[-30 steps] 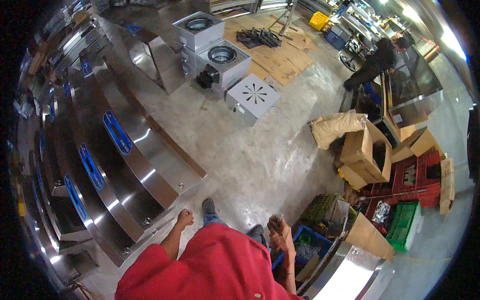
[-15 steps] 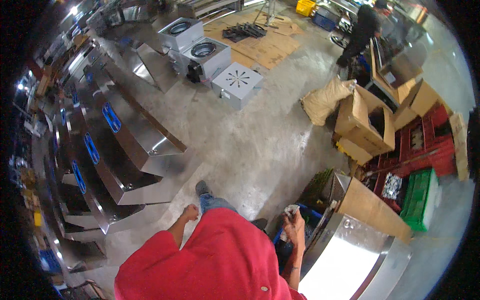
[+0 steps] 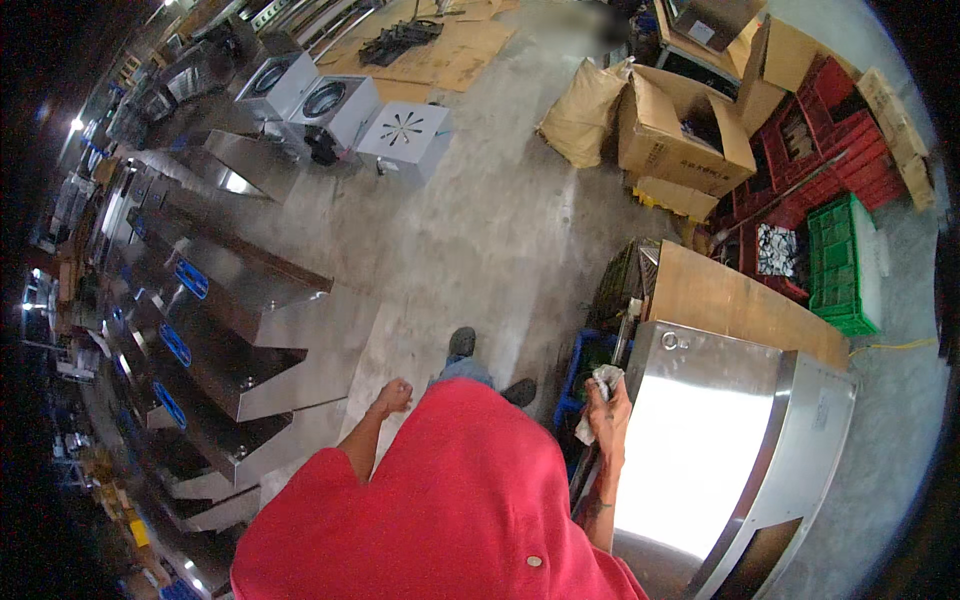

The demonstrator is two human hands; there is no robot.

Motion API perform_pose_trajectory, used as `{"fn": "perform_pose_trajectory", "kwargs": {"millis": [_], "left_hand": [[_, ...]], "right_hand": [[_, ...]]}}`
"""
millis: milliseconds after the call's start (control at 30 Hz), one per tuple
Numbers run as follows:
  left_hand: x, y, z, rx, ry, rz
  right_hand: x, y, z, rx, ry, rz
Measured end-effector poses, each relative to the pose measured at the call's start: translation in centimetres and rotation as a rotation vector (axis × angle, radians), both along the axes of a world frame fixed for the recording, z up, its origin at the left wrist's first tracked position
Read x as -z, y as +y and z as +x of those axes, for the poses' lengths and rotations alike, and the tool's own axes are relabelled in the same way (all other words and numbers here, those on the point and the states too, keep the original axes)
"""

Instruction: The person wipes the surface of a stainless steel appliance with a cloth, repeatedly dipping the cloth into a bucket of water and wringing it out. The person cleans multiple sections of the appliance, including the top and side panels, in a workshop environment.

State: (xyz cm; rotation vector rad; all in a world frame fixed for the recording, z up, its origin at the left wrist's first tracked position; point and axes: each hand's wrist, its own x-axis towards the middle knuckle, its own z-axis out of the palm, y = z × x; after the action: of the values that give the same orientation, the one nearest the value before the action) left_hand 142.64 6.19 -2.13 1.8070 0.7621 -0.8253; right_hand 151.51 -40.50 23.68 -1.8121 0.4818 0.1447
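1. The crumpled pale cloth is sitting in the right hand, down by the person's right side. Those fingers are curling mostly closed around it, leaving its ends poking out.

2. The big shiny steel unit is standing just to the right of that hand (can't tell if they're touching), and a blue crate is crowding it from the left. A brown board is lying along the unit's far edge.

3. The left hand is hanging out to the other side, fingers curling in; can't tell how tightly, or whether anything's inside. Steel hoods are filling the floor beyond it.

4. Farther out, a green crate, red crates, an open cardboard box and a tan sack are lining the right side. A grey slotted box is sitting ahead.

5. Compared with half a second ago, the view is swinging right, and the steel unit is showing more of its far side.

6. The cloth's long axis is running roughly fore-and-aft, its bunched end pointing ahead and its loose end trailing back toward the person.
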Motion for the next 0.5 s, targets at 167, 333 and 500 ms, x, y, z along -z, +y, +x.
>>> {"fn": "perform_pose_trajectory", "kwargs": {"millis": [167, 333, 500], "left_hand": [[-1.4, -2.4, 2.0, -0.091, -0.024, -0.043], [-0.3, -1.7, 2.7, 0.02, 0.005, -0.096], [-0.2, -0.5, 0.7, 0.173, -0.02, 0.049]], "right_hand": [[-0.6, -1.5, -1.6, 0.073, 0.08, -0.01], [4.0, -4.9, -3.4, 0.129, -0.133, -0.24], [0.0, -6.7, -4.8, 0.132, -0.295, -0.575]]}}
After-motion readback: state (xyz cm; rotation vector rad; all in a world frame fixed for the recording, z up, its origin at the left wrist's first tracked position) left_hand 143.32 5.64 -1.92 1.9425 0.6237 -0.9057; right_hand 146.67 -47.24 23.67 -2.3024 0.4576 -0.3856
